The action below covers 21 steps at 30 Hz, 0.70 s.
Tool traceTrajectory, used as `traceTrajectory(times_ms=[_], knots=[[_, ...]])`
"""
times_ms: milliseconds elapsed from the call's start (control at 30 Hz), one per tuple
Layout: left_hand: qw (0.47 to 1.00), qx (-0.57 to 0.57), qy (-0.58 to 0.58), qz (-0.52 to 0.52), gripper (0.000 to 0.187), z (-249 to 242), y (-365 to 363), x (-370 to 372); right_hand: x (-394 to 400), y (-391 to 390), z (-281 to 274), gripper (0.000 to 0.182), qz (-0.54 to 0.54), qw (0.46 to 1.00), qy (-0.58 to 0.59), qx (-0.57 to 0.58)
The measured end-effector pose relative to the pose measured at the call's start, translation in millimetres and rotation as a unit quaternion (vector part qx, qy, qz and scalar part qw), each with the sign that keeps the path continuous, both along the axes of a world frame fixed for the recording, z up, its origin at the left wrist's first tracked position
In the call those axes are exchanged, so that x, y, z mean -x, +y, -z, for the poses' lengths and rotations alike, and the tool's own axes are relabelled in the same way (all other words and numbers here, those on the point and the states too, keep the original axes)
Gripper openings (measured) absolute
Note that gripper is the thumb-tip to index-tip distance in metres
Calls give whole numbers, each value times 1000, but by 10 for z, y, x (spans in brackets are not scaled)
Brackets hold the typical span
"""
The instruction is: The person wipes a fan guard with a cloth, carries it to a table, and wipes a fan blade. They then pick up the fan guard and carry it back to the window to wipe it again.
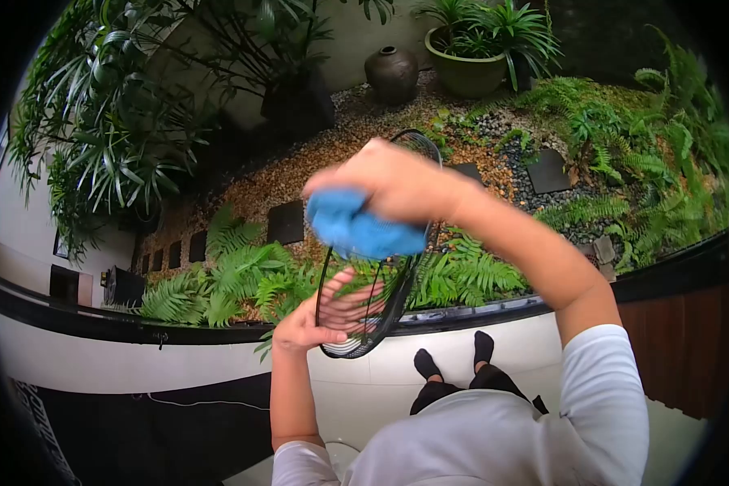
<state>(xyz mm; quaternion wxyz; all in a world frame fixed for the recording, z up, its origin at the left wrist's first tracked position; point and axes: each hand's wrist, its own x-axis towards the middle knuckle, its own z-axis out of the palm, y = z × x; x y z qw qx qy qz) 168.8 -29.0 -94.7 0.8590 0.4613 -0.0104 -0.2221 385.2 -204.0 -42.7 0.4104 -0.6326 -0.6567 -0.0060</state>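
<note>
A round black wire grille [397, 312], like a fan guard, is held up tilted in front of my body. My left hand [306, 324] grips its lower left part, thumb in front and fingers showing through the wires. In my right hand [397, 182] a bunched blue cloth [364, 231] is pressed against the upper part of the grille. That hand is blurred by motion, its fingers closed round the cloth. Hand and cloth cover part of the grille's upper rim.
Beyond a dark ledge [219, 330] lies a garden bed with ferns [247, 275], gravel and square dark slabs [549, 172]. A brown jar [391, 74] and a green planter [466, 69] stand at the back. My socked feet [429, 364] are on a pale floor [332, 389].
</note>
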Motion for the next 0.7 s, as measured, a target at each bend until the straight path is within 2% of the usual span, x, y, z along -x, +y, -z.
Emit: traceTrajectory(times_ms=[33, 67, 100, 133, 167, 200, 233, 300, 367, 400, 433, 467, 500, 533, 567, 600, 633, 667, 700], knots=[[999, -6, -27, 18, 88, 59, 80, 64, -230, -89, 112, 45, 12, 993, 113, 1], [998, -13, -52, 35, 87, 142, 188, 155, -392, -227, 237, 48, -21, 961, 271, -55], [985, -74, -150, 36, 86, 340, 385, 265, -646, -330, 424, 49, -3, 943, 330, -49], [988, -73, -132, 30, 86, 521, 561, 446, -772, -539, 552, 46, 5, 926, 375, -42], [990, -73, -117, 25, 86, 618, 670, 565, -1054, -698, 1010, 49, -15, 933, 349, -89], [986, -11, -159, 45, 87, 530, 592, 556, -1131, -833, 1592, 46, 65, 862, 486, -133], [976, 50, -200, 65, 89, 406, 499, 540, -1228, -909, 1990, 42, 120, 789, 590, -125], [964, 67, -240, 90, 91, 389, 553, 547, -1220, -852, 2317, 36, 207, 783, 535, -241], [963, 58, -233, 120, 91, 445, 660, 660, -1173, -821, 1910, 31, 41, 815, 548, -183], [954, 50, -277, 105, 92, 431, 632, 679, -888, -675, 1387, 29, 127, 884, 394, -216], [953, 49, -279, 109, 92, 309, 669, 649, -700, -557, 721, 31, 63, 925, 318, -198], [945, 37, -298, 132, 93, 99, 721, 578, -630, -411, 259, 32, 92, 901, 403, -130], [934, 23, -320, 155, 94, -109, 755, 503, -442, -186, -172, 30, 91, 939, 313, -110], [946, 1, -305, 111, 82, -276, 757, 451, -48, -12, -617, 32, 17, 894, 435, -104], [969, -48, -244, 17, 65, -486, 721, 483, 238, 218, -895, 33, 143, 976, 102, -127], [963, -175, -192, -76, 60, -762, 628, 503, 659, 405, -1200, 29, 222, 972, -49, -49], [930, -294, -137, -171, 56, -974, 560, 527, 939, 674, -1205, 17, 258, 950, -157, -82], [885, -334, -206, -251, 64, -929, 620, 530, 1204, 864, -1246, 13, 225, 951, -182, -107], [882, -216, -286, -307, 66, -955, 555, 562, 1400, 1025, -1216, 13, 193, 946, -224, -135]])
